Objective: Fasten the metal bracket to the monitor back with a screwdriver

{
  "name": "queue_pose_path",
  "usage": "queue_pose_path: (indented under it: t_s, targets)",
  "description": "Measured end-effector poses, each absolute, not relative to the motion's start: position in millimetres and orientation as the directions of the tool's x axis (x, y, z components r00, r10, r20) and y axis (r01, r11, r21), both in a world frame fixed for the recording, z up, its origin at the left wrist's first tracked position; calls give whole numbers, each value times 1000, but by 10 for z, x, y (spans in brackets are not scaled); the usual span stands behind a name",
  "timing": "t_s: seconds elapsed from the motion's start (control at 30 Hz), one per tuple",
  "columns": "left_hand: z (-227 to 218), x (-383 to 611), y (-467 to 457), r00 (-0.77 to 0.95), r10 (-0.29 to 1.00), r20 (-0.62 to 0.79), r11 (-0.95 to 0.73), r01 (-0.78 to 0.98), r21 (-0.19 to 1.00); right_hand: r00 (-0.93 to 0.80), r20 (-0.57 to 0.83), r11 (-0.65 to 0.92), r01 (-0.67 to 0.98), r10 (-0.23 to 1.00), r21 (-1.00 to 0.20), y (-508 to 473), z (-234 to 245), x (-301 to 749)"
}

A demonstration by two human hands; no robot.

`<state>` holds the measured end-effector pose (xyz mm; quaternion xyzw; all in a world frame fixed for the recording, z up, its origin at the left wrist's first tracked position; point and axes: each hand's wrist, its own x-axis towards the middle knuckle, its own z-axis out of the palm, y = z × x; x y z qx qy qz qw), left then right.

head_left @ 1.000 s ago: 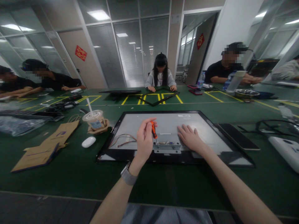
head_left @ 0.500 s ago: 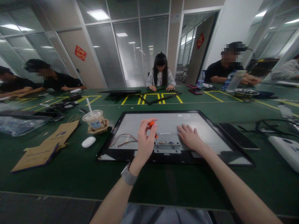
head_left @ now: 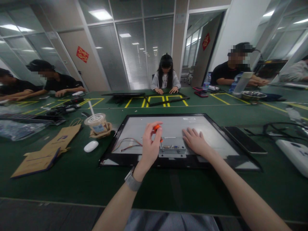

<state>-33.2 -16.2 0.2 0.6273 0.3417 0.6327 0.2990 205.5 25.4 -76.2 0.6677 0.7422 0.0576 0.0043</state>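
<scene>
A monitor panel [head_left: 134, 125] lies face down on the green table, grey metal back up inside a black frame. My left hand [head_left: 149, 146] is closed round an orange screwdriver [head_left: 157, 130], whose tip rests at the left end of a small metal port bracket [head_left: 173, 150] near the panel's front edge. My right hand [head_left: 196, 141] lies flat with fingers spread on the panel, just right of the bracket. Thin red and white wires [head_left: 126, 144] trail across the panel's left part. A watch sits on my left wrist.
A lidded drink cup with a straw [head_left: 97, 123], a white mouse [head_left: 91, 146] and brown paper bags [head_left: 50, 147] lie to the left. A black phone [head_left: 244, 139] and a white device [head_left: 293, 155] lie to the right. Several people sit at the far side of the table.
My left hand's fingers have shifted on the screwdriver handle, which tilted and now shows less orange. The right hand has stayed flat on the panel.
</scene>
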Motion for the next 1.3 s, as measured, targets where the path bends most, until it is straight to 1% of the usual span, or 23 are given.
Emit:
queue_pose_path:
  t_s: [0.2,0.4,0.6,0.8,0.97,1.17,1.3]
  targets:
    - [2,-327,-169,-26,795,607,-605,45,795,-119,79,113,990,990,82,272,-784,2079]
    - [36,-321,-196,-33,809,587,-586,44,809,-104,81,99,993,991,68,282,-800,2088]
    - [34,-322,-191,-24,805,592,-591,44,805,-107,74,101,991,992,82,271,-783,2070]
    - [26,-325,-189,-19,801,598,-597,46,801,-113,80,109,993,990,54,286,-802,2097]
    - [20,-326,-195,-14,803,596,-595,47,802,-108,68,103,992,992,73,276,-777,2082]
    - [21,-325,-194,-12,795,607,-605,60,794,-108,76,104,993,991,59,276,-786,2078]
    - [7,-321,-192,-2,805,594,-593,38,804,-107,73,102,993,992,67,282,-796,2083]
